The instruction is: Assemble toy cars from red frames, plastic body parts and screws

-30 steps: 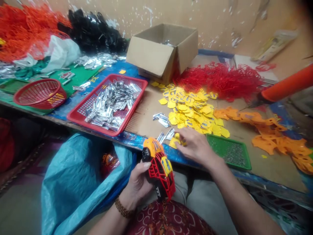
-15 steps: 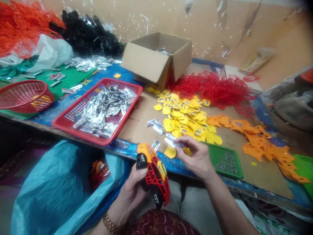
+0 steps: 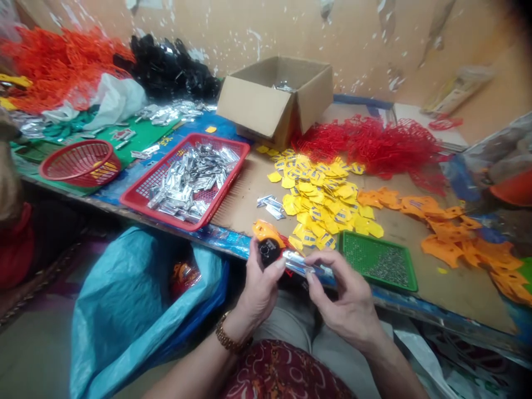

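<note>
My left hand (image 3: 258, 285) is closed round a toy car body (image 3: 268, 238), orange on top with red lattice and a black part, held just below the table edge. My right hand (image 3: 347, 299) pinches a shiny silver piece (image 3: 300, 264) and holds it against the car, touching my left fingers. Most of the car is hidden behind both hands. Right beyond them on the table lie a heap of yellow stickers (image 3: 322, 194) and a few loose silver pieces (image 3: 271, 204).
A red tray of silver pieces (image 3: 235, 145), a green tray of tiny screws (image 3: 380, 265), a round red basket (image 3: 81, 163), a cardboard box (image 3: 276, 97), red lattice parts (image 3: 374, 144) and orange cut-outs (image 3: 449, 233) crowd the table. A blue bag (image 3: 137, 310) gapes at my left knee.
My right hand lifted a silver piece off the table edge and brought it to the car. My left hand raised and turned the car, which is now mostly covered.
</note>
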A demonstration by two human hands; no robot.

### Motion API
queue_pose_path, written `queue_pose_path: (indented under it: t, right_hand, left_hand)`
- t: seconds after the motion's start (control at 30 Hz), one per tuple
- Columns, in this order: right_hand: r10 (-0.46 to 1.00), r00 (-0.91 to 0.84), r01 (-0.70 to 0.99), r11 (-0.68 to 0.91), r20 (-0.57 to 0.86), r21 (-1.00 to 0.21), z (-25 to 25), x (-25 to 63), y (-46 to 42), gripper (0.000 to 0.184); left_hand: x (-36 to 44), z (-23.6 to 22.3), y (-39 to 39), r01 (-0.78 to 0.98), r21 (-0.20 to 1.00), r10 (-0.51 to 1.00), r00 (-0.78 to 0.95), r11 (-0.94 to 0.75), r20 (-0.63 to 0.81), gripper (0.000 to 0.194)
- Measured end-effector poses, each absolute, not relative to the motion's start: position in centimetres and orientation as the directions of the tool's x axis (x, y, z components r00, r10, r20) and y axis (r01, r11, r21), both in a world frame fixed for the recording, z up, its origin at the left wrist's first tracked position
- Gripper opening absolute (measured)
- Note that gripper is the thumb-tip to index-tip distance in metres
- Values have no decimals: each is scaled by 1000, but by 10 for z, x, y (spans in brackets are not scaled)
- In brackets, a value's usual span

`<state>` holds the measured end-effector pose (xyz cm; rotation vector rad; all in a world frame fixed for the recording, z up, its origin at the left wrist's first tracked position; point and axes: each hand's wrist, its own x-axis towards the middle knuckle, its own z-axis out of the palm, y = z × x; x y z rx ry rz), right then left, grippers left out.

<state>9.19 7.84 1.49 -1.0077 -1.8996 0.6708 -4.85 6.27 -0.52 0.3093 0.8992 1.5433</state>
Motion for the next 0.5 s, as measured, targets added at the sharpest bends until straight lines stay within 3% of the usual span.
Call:
queue_pose_path:
  t: [0.23,0.5]
  right_hand:
    - [695,-409,495,713,591,-496,22,90,70,27]
    - [693,-417,527,711,588,-465,19,97,69,30]
  left_hand:
    - [-42,-18,57,-701,711,942,-200,56,-271,56]
    - [-40,-16,59,-716,694,960,-142,69,-242,55]
